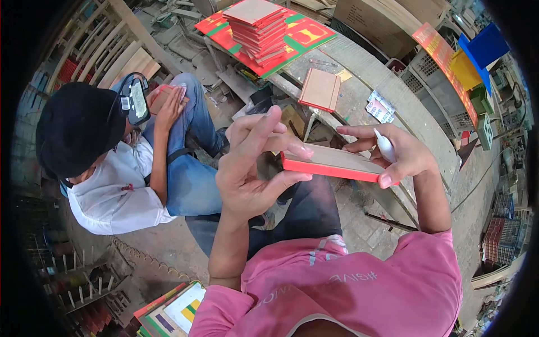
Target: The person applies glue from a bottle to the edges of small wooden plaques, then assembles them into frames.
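A flat wooden board with a red edge [332, 171] is held up level in front of my chest. My left hand [250, 154] pinches its left end between thumb and a finger, with the other fingers raised. At the right end, my right hand [412, 154] grips the board with thumb and fingers. That same hand also holds a small white squeeze bottle [385, 147] with a pointed nozzle, tipped upward. Just beyond the board, a similar red-edged board [320, 89] lies on the bench.
The wooden bench [359, 78] curves ahead, bearing a stack of red-edged boards [258, 33] on a painted panel [306, 33] and a printed packet [380, 106]. A co-worker [112, 180] sits at left, hands on a reddish board. Coloured panels [174, 309] lie at lower left.
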Available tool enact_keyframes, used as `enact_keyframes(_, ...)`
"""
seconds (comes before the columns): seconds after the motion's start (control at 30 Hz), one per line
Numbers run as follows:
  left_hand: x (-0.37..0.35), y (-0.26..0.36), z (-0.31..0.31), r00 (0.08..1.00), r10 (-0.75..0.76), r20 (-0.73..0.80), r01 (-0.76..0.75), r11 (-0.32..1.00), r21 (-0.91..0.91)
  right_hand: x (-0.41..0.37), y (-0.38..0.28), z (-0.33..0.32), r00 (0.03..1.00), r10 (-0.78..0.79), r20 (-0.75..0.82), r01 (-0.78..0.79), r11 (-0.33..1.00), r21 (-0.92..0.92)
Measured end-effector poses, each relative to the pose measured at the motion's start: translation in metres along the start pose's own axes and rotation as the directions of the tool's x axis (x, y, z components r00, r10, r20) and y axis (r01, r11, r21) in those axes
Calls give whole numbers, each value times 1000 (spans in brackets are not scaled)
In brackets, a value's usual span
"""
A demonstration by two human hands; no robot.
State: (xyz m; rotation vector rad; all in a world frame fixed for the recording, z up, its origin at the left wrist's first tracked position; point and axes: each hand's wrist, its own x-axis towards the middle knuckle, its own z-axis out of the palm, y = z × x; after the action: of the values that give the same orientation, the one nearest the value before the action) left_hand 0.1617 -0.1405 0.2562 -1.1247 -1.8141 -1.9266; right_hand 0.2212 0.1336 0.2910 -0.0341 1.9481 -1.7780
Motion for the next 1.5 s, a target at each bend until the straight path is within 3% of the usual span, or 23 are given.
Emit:
enact_keyframes(0.07, 0, 3, -4, 995, 92, 35, -94, 994, 55, -3, -2, 3, 1000, 13, 13, -13, 1000, 3)
enact_keyframes(0.27, -3, 21, -11, 992, 79, 95, -89, 991, 100, -8, -8, 7, 992, 74, 100, -75, 997, 12)
enact_keyframes(0.33, -5, 26, -8, 994, 45, 99, -56, 993, 105, -10, -7, 13, 999, -12, 36, 12, 1000, -6)
enact_keyframes(0.4, -6, 30, -7, 995, 9, 102, -19, 995, 103, -11, -12, 14, 999, 20, 39, -19, 999, -32)
enact_keyframes(0.5, -6, 34, -6, 970, 63, 234, -115, 969, 217, -13, -9, 13, 999, 21, 38, -18, 998, -67)
enact_keyframes(0.6, -10, 37, 3, 982, 31, 186, -75, 969, 234, -14, -9, 12, 999, 16, 42, -12, 996, -94)
enact_keyframes(0.67, -10, 41, 9, 997, -12, 80, 0, 988, 152, -14, -11, 13, 998, 28, 50, -23, 994, -102)
enact_keyframes(0.8, -11, 43, 13, 997, -17, 80, 9, 995, 104, -15, -13, 10, 993, 87, 82, -80, 993, -84)
enact_keyframes(0.93, -10, 45, 9, 996, -20, 92, 6, 987, 159, -18, -10, 9, 987, 108, 120, -115, 992, 51)
enact_keyframes(1.1, -9, 54, 10, 999, -46, -25, 51, 961, 273, -26, -20, 9, 986, 88, 145, -86, 996, -23)
enact_keyframes(1.17, -4, 53, 10, 987, 72, -142, -37, 972, 232, -27, -17, 9, 989, 61, 132, -57, 998, -35)
enact_keyframes(1.27, -8, 50, 0, 990, 128, -53, -105, 944, 313, -26, -9, 8, 988, -13, 152, 10, 1000, 18)
enact_keyframes(1.37, -10, 62, 0, 994, 15, -110, 25, 933, 359, -27, -17, 12, 987, 29, 155, -29, 1000, 0)
enact_keyframes(1.5, -12, 67, -2, 991, 23, -135, 32, 919, 394, -25, -18, 13, 985, 32, 168, -39, 999, 37)
